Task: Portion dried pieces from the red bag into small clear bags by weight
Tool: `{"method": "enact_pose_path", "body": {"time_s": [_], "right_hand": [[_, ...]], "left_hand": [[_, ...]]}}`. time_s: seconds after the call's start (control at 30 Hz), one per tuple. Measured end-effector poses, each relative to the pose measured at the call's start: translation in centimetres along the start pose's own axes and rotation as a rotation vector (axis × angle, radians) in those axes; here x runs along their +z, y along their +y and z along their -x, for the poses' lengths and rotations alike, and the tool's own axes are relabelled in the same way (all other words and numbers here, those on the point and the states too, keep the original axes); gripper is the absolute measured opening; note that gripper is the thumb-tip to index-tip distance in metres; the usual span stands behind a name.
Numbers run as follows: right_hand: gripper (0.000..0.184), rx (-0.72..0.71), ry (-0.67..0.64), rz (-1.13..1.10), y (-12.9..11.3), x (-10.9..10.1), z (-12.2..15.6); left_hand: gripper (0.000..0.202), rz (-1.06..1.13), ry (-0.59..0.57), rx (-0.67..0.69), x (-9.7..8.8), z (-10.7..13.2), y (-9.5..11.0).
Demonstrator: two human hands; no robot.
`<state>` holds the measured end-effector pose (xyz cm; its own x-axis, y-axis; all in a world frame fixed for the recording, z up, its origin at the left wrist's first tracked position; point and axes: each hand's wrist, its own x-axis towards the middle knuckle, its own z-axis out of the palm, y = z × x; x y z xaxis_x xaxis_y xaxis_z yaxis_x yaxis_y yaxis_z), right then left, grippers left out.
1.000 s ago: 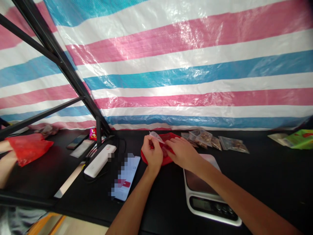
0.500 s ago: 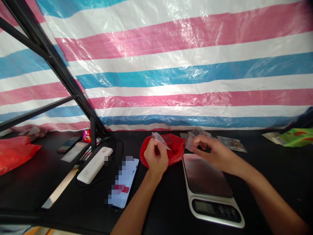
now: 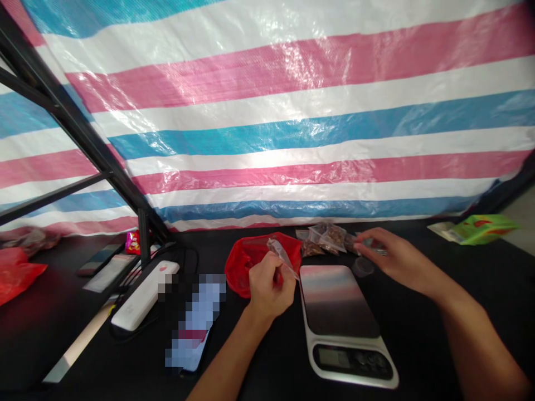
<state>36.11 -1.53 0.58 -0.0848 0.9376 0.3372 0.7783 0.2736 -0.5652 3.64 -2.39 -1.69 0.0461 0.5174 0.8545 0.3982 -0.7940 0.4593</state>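
Note:
My left hand (image 3: 271, 287) is closed, pinching a small clear plastic bag (image 3: 283, 255) above an opened red plastic bag (image 3: 238, 267). My right hand (image 3: 395, 259) reaches over the back of the table, thumb and fingers apart, beside a flat clear packet (image 3: 376, 245); whether it touches the packet is unclear. Below its fingertips lies a small round clear cup (image 3: 363, 267). Several clear bags of brown dried pieces (image 3: 330, 238) are piled behind the kitchen scale (image 3: 338, 301), whose metal plate carries nothing.
Left of the red bag lie a phone (image 3: 196, 323), a white power bank (image 3: 146, 295) with black cables, and a black metal frame post (image 3: 144, 236). Another red bag (image 3: 19, 275) sits far left. A green packet (image 3: 482, 228) lies at the back right, before a striped plastic sheet (image 3: 292, 128).
My right hand has moved right and away from the scale, its fingers loosening; the round cup now shows on the table. My left hand still holds the small bag, slightly lower. The view has shifted right.

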Motion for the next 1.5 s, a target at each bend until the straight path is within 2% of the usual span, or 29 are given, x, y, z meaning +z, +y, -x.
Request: {"method": "enact_pose_path", "body": {"time_s": [0.07,0.13,0.23,0.33,0.4,0.6,0.83,0.9,0.97,1.0,1.1,1.2,1.3,1.4,1.43,1.5], "right_hand": [[0.026,-0.038,0.149,-0.026,-1.6,0.3,-0.3],[0.021,-0.099,0.196,-0.106,-3.8,1.1,-0.4],[0.013,-0.276,0.058,-0.219,-8.0,2.9,0.2],[0.009,-0.334,-0.030,-0.215,-11.2,4.5,1.0],[0.009,-0.323,-0.053,-0.170,-12.2,5.1,1.4],[0.013,-0.337,-0.021,-0.128,-12.6,6.1,1.8],[0.025,-0.380,0.251,0.032,-13.0,7.0,2.0],[0.022,-0.364,0.239,0.018,-12.8,7.0,2.0],[0.013,-0.327,0.225,-0.019,-12.5,6.9,2.0],[0.014,-0.301,0.223,-0.043,-12.3,7.0,2.0],[0.034,-0.195,0.172,-0.141,-11.9,7.1,1.9],[0.045,-0.109,-0.001,-0.325,-11.7,7.6,0.9],[0.041,-0.088,-0.085,-0.499,-11.6,8.4,-1.1],[0.042,-0.111,-0.063,-0.480,-11.4,9.3,-3.0],[0.044,-0.129,-0.041,-0.443,-11.4,9.5,-3.4],[0.046,-0.187,-0.004,-0.370,-11.4,9.9,-3.7]], "left_hand": [[0.021,0.090,-0.064,-0.134,0.2,0.1,0.3],[0.023,0.215,-0.152,-0.318,0.6,0.1,0.7],[0.024,0.367,-0.266,-0.518,1.0,0.1,1.1],[0.024,0.440,-0.333,-0.548,1.2,-0.1,1.3],[0.025,0.477,-0.356,-0.547,1.2,-0.2,1.3],[0.025,0.481,-0.372,-0.547,1.3,0.0,1.4],[0.028,0.280,-0.330,-0.537,1.5,0.7,1.2],[0.028,0.335,-0.305,-0.565,1.4,0.3,1.2],[0.029,0.427,-0.217,-0.641,1.3,-0.3,1.2],[0.030,0.474,-0.167,-0.692,1.3,-0.7,1.2],[0.033,0.576,-0.043,-0.830,0.9,-1.8,0.7],[0.032,0.598,0.003,-0.892,0.5,-2.4,-0.3],[0.025,0.461,-0.031,-0.867,0.0,-2.4,-1.4],[0.019,0.088,0.052,-0.683,-0.9,-2.0,-2.3],[0.029,-0.018,0.046,-0.578,-1.2,-1.9,-2.5],[0.055,-0.130,-0.109,-0.357,-1.7,-1.7,-2.6]]}}
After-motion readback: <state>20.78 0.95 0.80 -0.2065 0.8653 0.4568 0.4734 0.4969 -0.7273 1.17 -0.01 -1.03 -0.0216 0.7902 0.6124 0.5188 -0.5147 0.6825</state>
